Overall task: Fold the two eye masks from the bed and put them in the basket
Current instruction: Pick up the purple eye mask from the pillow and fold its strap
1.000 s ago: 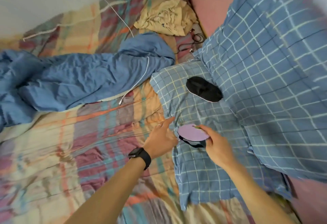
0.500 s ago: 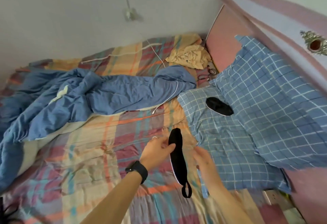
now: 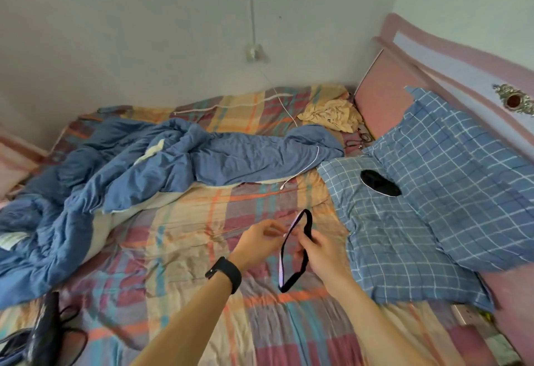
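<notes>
Both my hands hold one eye mask (image 3: 281,267) above the plaid bed sheet; it is black with a lilac inner side and is seen edge-on. My left hand (image 3: 260,240) pinches its lilac edge near the top. My right hand (image 3: 319,253) grips the black strap side, and the lower end hangs free. A second black eye mask (image 3: 380,183) lies flat on the blue checked pillow (image 3: 384,235) to the right, untouched. A dark wire-framed object (image 3: 49,334) at the bottom left may be the basket; I cannot tell.
A rumpled blue duvet (image 3: 138,175) covers the left half of the bed. A crumpled yellow cloth (image 3: 332,116) and cables lie by the pink headboard (image 3: 384,105). A white cable (image 3: 289,181) runs across the sheet. A larger checked pillow (image 3: 462,169) leans on the headboard.
The view has pulled back and up from the pillow. The mask went from my right hand to both hands, and now hangs edge-on with its strap spread open.
</notes>
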A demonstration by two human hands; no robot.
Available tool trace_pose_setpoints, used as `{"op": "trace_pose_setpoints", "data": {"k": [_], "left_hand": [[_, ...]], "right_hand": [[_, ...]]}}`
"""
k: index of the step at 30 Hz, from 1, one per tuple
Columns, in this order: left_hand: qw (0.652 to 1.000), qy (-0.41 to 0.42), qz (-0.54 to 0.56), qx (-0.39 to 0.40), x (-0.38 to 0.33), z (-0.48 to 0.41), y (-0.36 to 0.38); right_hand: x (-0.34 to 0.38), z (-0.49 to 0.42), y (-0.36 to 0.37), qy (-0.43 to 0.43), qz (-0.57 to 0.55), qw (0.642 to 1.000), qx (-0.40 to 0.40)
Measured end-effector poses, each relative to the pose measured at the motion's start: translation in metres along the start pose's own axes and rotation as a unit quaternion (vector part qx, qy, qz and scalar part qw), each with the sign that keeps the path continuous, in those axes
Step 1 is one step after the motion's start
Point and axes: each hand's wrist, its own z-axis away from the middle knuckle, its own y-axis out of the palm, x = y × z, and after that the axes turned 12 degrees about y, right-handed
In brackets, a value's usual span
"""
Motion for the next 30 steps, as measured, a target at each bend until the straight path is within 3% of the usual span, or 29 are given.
{"op": "trace_pose_setpoints", "data": {"k": [3, 7, 14, 19, 21, 24, 27, 30], "left_hand": [[0.999, -0.003, 0.031, 0.037, 0.011, 0.015, -0.010], [0.998, -0.006, -0.039, 0.057, 0.027, 0.026, -0.009], [0.994, -0.025, -0.061, 0.082, 0.027, 0.024, 0.009], [0.997, 0.004, -0.030, 0.075, 0.014, 0.011, 0.025], [0.997, 0.022, -0.068, 0.041, 0.011, 0.004, 0.026], [0.998, 0.025, -0.046, -0.017, 0.005, -0.004, 0.016], [0.995, -0.013, 0.091, -0.024, -0.005, -0.007, -0.001], [0.976, -0.018, 0.215, 0.006, -0.020, -0.004, -0.016]], "right_hand": [[0.005, 0.011, 0.007, -0.017, 0.018, 1.000, 0.012], [0.011, 0.018, 0.009, 0.005, 0.051, 0.998, 0.028], [0.043, 0.045, -0.010, 0.048, 0.007, 0.994, 0.094], [0.063, 0.059, -0.031, 0.021, -0.019, 0.991, 0.130], [0.067, 0.062, -0.040, 0.006, -0.015, 0.994, 0.109], [0.061, 0.054, -0.054, 0.002, 0.004, 1.000, 0.006], [0.044, 0.038, -0.067, 0.011, 0.022, 0.997, -0.076], [0.026, 0.023, -0.072, 0.040, 0.001, 0.994, -0.101]]}}
